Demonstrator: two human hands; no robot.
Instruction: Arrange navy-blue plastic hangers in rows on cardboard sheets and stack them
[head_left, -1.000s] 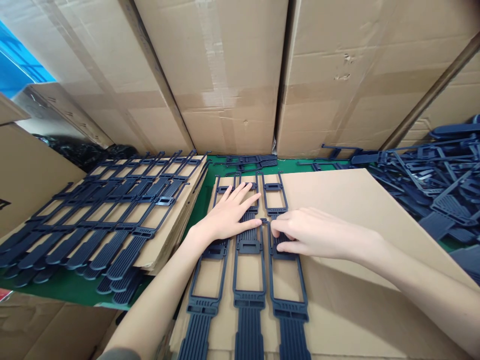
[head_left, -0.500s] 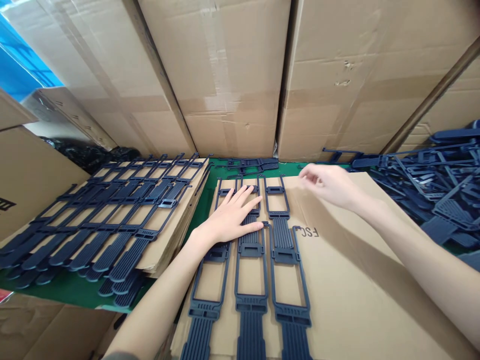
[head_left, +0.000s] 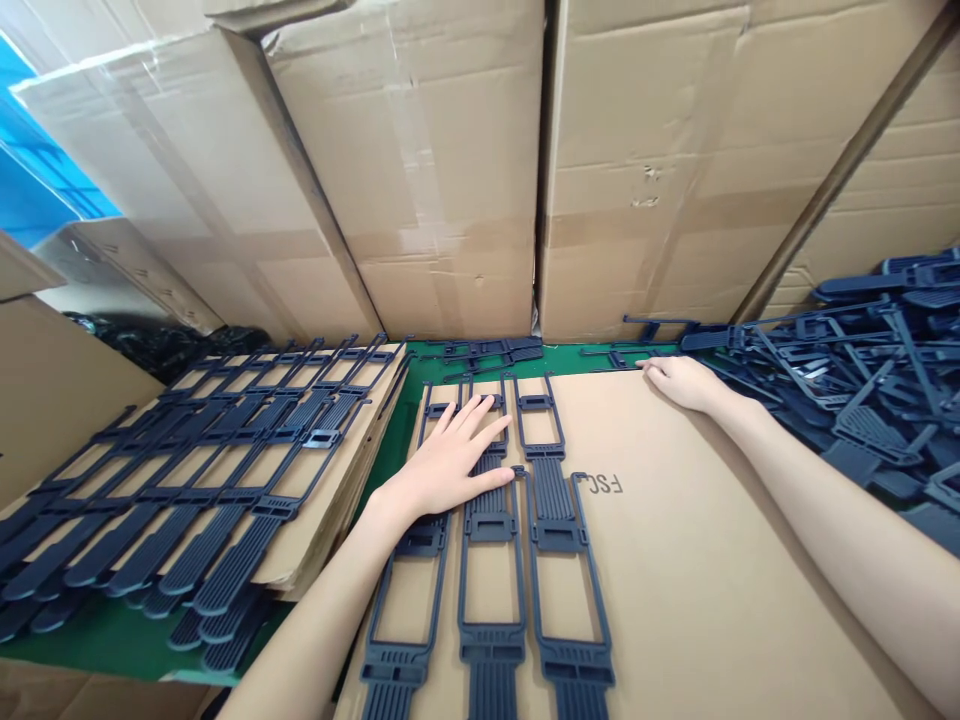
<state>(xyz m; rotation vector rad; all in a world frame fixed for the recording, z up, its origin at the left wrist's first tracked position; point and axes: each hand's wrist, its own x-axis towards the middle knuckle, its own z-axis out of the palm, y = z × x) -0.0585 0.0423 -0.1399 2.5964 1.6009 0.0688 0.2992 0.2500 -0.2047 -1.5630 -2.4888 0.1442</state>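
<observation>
My left hand [head_left: 454,460] lies flat with spread fingers on the dark blue plastic frames at the left part of the cardboard sheet [head_left: 675,540]. Three columns of these ribbed frames [head_left: 574,590] run down the sheet, left of the printed letters. At the sheet's far edge, my right hand [head_left: 682,383] has its fingers curled together beside a thin dark part [head_left: 619,358] on the green table. Whether the fingertips grip that part is too small to tell.
On the left, a cardboard stack [head_left: 352,480] bears rows of similar frames. A heap of loose dark parts [head_left: 862,370] lies at the right. Large cartons [head_left: 450,180] stand behind the green table [head_left: 386,450], with more parts [head_left: 491,352] in front of them.
My right hand has moved right and down to the far edge of the sheet. My left hand still rests on the frames. The view has tilted up slightly.
</observation>
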